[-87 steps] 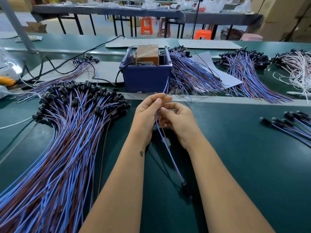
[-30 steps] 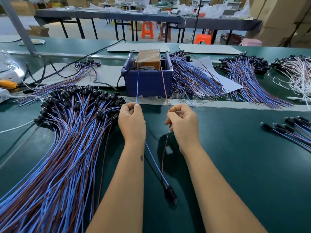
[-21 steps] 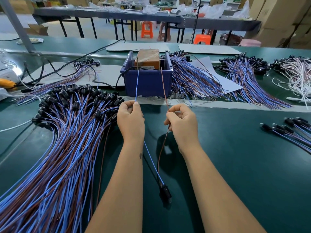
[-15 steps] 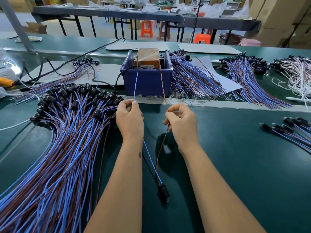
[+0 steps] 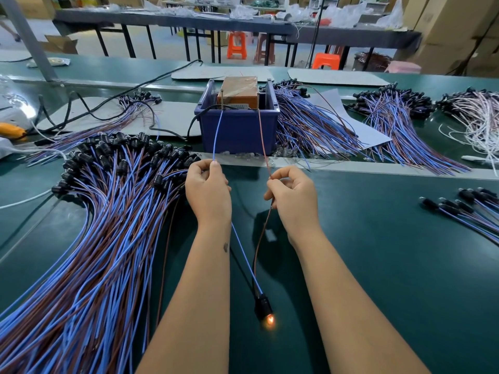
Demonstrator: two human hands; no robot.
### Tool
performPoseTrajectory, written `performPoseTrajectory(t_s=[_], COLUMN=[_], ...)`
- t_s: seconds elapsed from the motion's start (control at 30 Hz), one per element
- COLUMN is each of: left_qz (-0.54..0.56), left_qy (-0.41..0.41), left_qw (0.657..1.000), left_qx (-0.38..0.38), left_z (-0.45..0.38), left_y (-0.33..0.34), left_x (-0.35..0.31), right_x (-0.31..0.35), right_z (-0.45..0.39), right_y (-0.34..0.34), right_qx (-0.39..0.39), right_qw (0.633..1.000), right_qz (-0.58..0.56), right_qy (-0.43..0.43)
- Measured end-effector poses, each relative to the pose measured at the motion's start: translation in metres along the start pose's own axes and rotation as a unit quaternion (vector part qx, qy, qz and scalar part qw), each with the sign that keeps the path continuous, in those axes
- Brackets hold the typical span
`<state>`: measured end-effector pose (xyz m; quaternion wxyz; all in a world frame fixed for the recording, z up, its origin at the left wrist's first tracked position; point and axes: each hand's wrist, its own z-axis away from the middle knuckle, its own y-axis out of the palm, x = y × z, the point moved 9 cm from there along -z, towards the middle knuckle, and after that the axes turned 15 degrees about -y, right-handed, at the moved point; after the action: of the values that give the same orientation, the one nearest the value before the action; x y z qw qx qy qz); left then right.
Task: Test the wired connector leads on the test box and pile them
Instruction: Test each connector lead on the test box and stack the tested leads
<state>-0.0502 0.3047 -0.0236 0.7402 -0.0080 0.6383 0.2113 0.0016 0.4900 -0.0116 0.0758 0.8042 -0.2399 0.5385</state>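
Blue wire (image 5: 217,133); brown wire (image 5: 262,136); black connector (image 5: 262,306) glowing orange; dark-blue bin (image 5: 237,130); orange-brown test box (image 5: 239,93); green table (image 5: 391,252).

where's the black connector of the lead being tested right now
In the head view, the black connector lies low on the green table between the forearms, its tip glowing orange, right of the big lead pile.

connector (image 5: 263,306) | tip now glows orange | unlit half a second ago
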Motion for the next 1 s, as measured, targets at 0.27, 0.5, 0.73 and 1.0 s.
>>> performPoseTrajectory(t_s=[0.27,0.5,0.73,1.0], left_qz=[-0.001,-0.004,-0.003,0.000], left_qy=[-0.005,-0.005,-0.008,-0.009], left_qw=[1.000,1.000,1.000,1.000], left_qx=[-0.002,-0.001,0.000,0.000], left_z=[0.0002,0.0012,0.0020,0.0025], left_y=[0.0003,0.0002,0.0007,0.0015], left_x=[0.0004,0.0000,-0.0004,-0.0010], right_x=[-0.0007,0.0000,-0.0004,0.0007], right_z=[-0.0014,-0.0016,-0.0015,-0.0004], right_y=[0.0007,0.0010,0.0001,-0.0010], right_qx=[0.006,0.009,0.006,-0.003], right_qw=[1.000,1.000,1.000,1.000], right_qz=[0.012,0.017,0.017,0.016], right_qy=[-0.003,-0.007,-0.003,-0.002])
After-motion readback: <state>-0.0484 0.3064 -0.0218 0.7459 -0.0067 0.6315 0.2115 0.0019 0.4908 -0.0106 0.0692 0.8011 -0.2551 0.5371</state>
